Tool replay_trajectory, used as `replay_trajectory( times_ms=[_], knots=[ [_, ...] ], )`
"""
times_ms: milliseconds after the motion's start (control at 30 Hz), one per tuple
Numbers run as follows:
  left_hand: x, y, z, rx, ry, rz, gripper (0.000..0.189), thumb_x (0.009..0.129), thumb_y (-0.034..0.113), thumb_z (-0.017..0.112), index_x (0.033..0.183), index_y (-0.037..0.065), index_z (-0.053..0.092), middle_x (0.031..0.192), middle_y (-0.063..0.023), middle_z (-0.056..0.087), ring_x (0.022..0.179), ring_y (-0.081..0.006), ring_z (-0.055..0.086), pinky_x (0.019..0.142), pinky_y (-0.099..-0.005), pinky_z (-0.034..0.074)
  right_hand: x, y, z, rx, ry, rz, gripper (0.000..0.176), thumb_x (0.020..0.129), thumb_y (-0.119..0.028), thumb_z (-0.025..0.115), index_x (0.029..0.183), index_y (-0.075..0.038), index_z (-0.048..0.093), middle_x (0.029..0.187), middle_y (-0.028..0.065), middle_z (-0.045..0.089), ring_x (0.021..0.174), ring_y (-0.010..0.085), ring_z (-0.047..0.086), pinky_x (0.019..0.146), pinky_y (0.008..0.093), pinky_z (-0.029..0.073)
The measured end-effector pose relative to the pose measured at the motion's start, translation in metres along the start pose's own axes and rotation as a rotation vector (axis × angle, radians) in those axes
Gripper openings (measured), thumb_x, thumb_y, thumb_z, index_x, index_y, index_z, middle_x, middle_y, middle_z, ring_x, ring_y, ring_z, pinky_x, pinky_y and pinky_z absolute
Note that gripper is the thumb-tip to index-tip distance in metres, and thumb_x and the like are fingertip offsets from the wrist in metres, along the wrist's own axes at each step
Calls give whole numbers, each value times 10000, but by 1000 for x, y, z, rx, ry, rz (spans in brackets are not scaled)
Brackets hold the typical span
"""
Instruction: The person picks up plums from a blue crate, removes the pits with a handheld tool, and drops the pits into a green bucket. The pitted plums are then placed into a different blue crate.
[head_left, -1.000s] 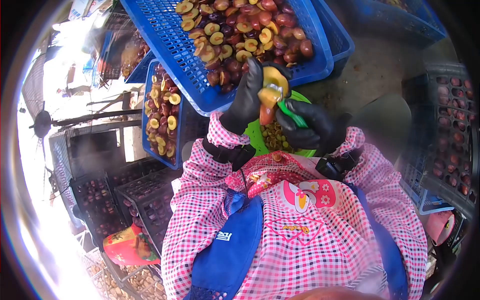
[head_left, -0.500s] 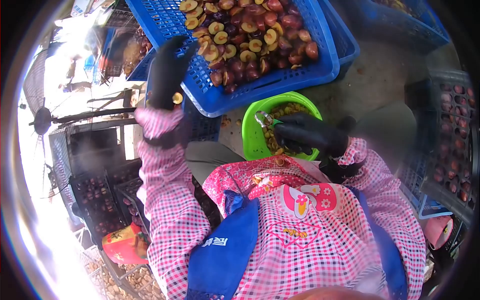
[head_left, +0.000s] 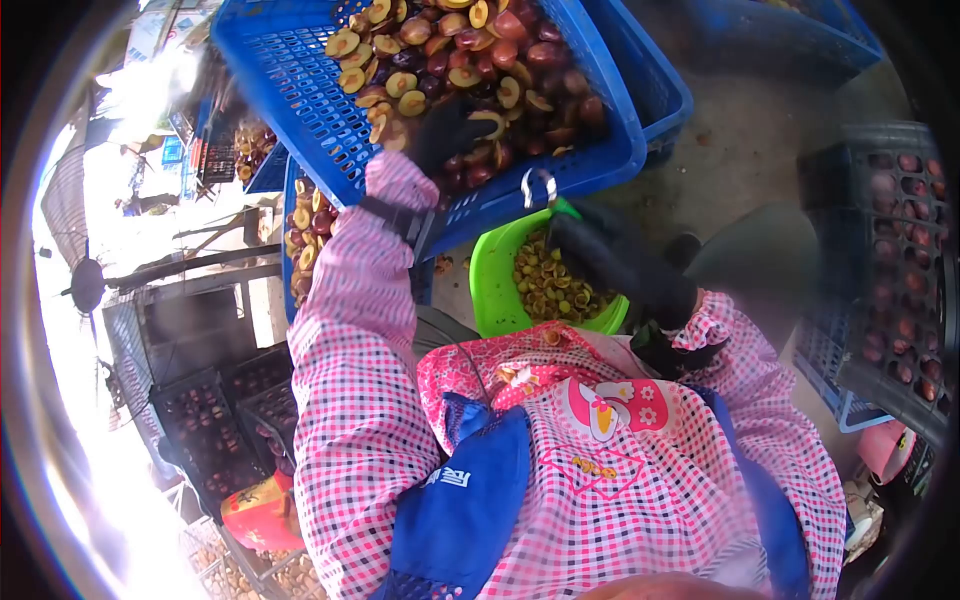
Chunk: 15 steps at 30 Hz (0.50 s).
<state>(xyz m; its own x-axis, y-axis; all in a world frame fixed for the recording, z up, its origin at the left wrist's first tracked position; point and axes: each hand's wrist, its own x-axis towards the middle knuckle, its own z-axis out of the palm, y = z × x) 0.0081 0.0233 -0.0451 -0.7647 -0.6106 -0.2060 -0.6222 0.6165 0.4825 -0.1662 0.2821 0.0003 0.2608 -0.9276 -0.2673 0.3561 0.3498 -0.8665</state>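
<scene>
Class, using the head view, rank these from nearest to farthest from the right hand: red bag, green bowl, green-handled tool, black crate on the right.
1. Green-handled tool: in the right hand.
2. Green bowl: just beneath.
3. Black crate: far right side.
4. Red bag: lower left.

Two gloved hands (head_left: 445, 135), one looped tool (head_left: 564, 208), one green tub (head_left: 490, 285), dozens of plums (head_left: 545, 55) and at least five blue crates (head_left: 590, 182) show. Black crates (head_left: 880, 395) number perhaps three or more, the edges being dim.
</scene>
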Motion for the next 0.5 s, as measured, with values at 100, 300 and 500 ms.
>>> replay_trajectory(
  times_ms=[100, 300, 500],
  knots=[
    [-39, 70, -7, -828, -1, -377, 364, 825, 235, 678, 1118, 30, 613, 1024, -82, 657, 925, -158, 625, 819, -299, 499, 12, 11, 0, -49, 220, -40, 238, 956, -248, 556, 1028, -25, 601, 816, 87, 633, 692, 178, 574, 647, 312, 455],
    [-94, 124, 17, -1235, 30, -268, 467, 961, 496, 473, 1069, 60, 601, 890, -30, 641, 814, -106, 617, 689, -249, 495, 11, 24, 10, -402, 311, -271, 246, 947, -275, 563, 985, -36, 606, 735, 162, 590, 634, 274, 566, 613, 370, 438],
    [-102, 129, 18, -1211, 80, -277, 355, 1004, 358, 444, 1072, 13, 496, 912, -74, 623, 731, -135, 603, 534, -244, 460, 8, 27, 13, -521, 344, -325, 274, 930, -308, 578, 983, -43, 620, 819, 183, 643, 757, 346, 636, 642, 412, 458]
  ],
)
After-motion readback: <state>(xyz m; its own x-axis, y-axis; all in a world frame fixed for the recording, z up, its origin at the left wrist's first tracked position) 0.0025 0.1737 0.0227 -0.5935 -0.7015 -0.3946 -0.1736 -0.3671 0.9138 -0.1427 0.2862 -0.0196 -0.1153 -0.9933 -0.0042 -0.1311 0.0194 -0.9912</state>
